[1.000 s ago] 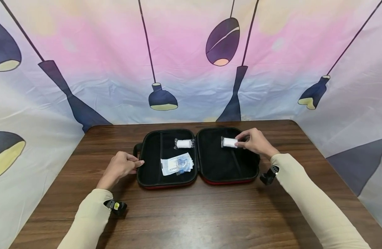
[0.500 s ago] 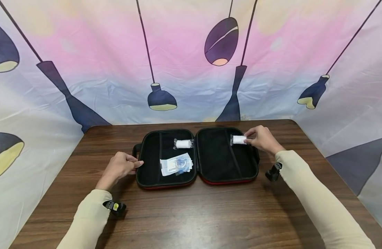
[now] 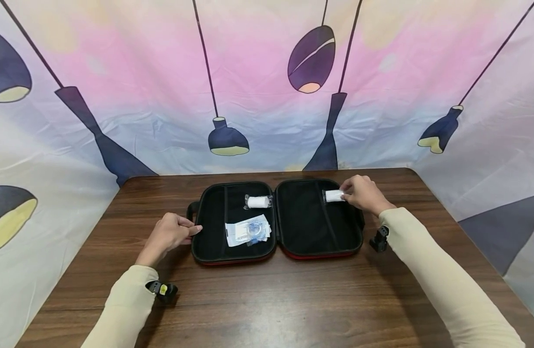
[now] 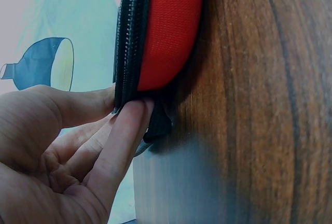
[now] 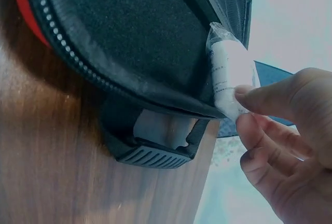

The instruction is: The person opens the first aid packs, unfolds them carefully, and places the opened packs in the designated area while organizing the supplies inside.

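Observation:
An unfolded black-lined case with a red shell (image 3: 312, 227) lies flat on the table. My right hand (image 3: 363, 194) pinches a white bandage roll in clear wrapping (image 5: 231, 71) between thumb and finger, over the far right corner of the right half. My left hand (image 3: 169, 233) pinches the zippered left edge, thumb on the rim and a finger under the red side (image 4: 171, 32). Inside the left half lie a second wrapped bandage roll (image 3: 258, 202) and, nearer me, some white and blue packets (image 3: 241, 231) with a clear bluish item on top.
The brown wooden table (image 3: 267, 299) carries the case near its far edge. Behind it hangs a cloth backdrop (image 3: 267, 140) printed with lamps. A black carry handle (image 5: 153, 154) sticks out from the right half, and another handle (image 3: 192, 209) from the left.
My right hand has moved a little to the right and away from me, carrying the bandage roll toward the far right corner, then has stayed nearly still. The left hand keeps its place.

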A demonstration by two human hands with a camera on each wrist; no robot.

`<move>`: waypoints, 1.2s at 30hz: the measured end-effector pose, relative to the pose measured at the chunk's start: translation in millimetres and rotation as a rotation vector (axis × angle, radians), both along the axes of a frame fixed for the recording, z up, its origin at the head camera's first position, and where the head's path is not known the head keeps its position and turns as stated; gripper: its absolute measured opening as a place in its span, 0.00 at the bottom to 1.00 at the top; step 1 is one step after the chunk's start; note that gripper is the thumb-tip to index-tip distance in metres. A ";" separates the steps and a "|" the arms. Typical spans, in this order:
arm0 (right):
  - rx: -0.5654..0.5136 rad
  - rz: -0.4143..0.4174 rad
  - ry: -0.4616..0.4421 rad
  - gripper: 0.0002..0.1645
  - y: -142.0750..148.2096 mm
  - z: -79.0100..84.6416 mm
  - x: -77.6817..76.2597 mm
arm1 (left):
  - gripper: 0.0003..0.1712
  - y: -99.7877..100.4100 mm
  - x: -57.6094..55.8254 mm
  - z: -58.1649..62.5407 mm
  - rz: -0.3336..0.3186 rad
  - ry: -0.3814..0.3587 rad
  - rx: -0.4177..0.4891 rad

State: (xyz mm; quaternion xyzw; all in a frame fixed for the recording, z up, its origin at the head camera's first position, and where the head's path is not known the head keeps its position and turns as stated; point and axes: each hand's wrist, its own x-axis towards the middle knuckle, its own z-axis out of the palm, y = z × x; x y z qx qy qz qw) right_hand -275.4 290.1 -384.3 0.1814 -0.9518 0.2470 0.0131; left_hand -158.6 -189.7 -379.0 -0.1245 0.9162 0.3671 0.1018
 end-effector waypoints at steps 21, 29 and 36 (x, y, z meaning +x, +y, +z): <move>-0.041 0.042 -0.030 0.10 -17.5 -14.2 -1.8 | 0.25 1.7 0.2 0.0 -0.003 0.007 -0.004; -0.074 0.056 -0.037 0.10 -22.6 -15.4 -2.1 | 0.25 2.6 0.3 0.1 -0.001 0.010 0.006; -0.102 0.049 -0.077 0.14 -23.1 -14.5 -1.0 | 0.23 2.7 -1.0 -0.4 0.002 0.005 0.007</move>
